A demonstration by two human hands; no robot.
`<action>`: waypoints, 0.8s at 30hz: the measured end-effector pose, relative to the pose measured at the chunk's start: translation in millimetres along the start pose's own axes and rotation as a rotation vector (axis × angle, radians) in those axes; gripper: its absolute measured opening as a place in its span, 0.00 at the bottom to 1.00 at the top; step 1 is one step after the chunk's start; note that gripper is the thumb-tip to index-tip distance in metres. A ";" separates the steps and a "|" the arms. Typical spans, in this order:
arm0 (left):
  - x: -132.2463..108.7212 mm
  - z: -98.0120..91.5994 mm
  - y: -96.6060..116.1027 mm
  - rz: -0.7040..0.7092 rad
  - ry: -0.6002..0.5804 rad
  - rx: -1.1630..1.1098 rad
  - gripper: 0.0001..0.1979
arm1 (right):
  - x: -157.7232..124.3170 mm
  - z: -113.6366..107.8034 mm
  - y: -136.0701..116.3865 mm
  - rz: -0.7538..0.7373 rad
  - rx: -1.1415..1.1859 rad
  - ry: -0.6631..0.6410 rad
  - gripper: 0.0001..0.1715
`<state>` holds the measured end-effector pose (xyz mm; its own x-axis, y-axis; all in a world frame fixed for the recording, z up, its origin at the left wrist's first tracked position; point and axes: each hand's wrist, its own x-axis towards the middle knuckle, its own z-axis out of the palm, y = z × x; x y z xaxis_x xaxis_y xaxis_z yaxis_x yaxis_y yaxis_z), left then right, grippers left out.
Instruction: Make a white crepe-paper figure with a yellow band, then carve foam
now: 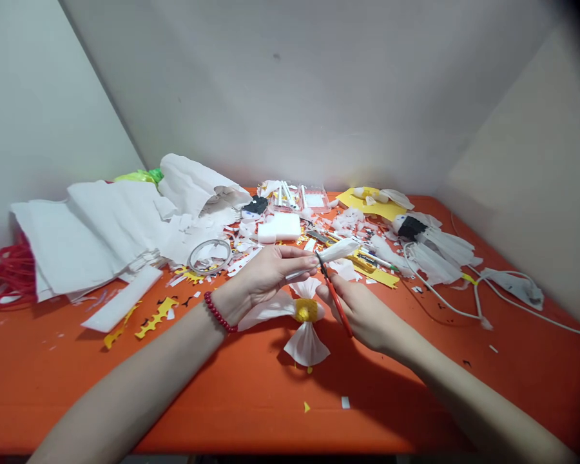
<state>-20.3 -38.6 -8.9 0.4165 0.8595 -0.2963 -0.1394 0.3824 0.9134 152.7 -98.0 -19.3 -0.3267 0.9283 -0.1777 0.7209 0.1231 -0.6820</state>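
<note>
Two forearms cut off by the bottom edge; left grip point(265, 277) hides the paper's near end and part of the bird-like craft's long wing-like piece. Right grip point(360, 309) is closed on the red scissors point(339, 301), fingers cover most of the handles; how far the blades have closed, can't tell. Cable point(447, 298) runs out at the right edge, upper right corner is dark. Around: sheets point(89, 225) stacked far left, red string point(12, 267) partly behind them, foam strip point(125, 298) in front. Tape point(191, 256) stands just left of the left grip, foam block point(279, 227) behind it. Yellow cutter point(362, 263) lies just past the scissors, partly hidden by hand and paper. Black-and-white craft point(413, 229) sits right, well apart. Small scraps crowd the middle, many too tiny to make out. Paper point(341, 249) is white, narrow, folded or rolled, pinched between left thumb and fingers, held above the orange surface point(212, 406), scissors at its middle. Below both hands the craft point(306, 310) lies on the surface: yellow textured band, white fanned ends.
</note>
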 end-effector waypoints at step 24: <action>2.1 0.2 0.3 -0.061 -0.016 -0.006 0.07 | -0.5 0.3 2.6 0.000 0.033 0.016 0.25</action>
<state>-19.3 -36.8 -9.2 0.4385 0.8292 -0.3467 -0.1185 0.4357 0.8922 154.6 -98.2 -21.3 -0.3161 0.9340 -0.1666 0.7001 0.1111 -0.7053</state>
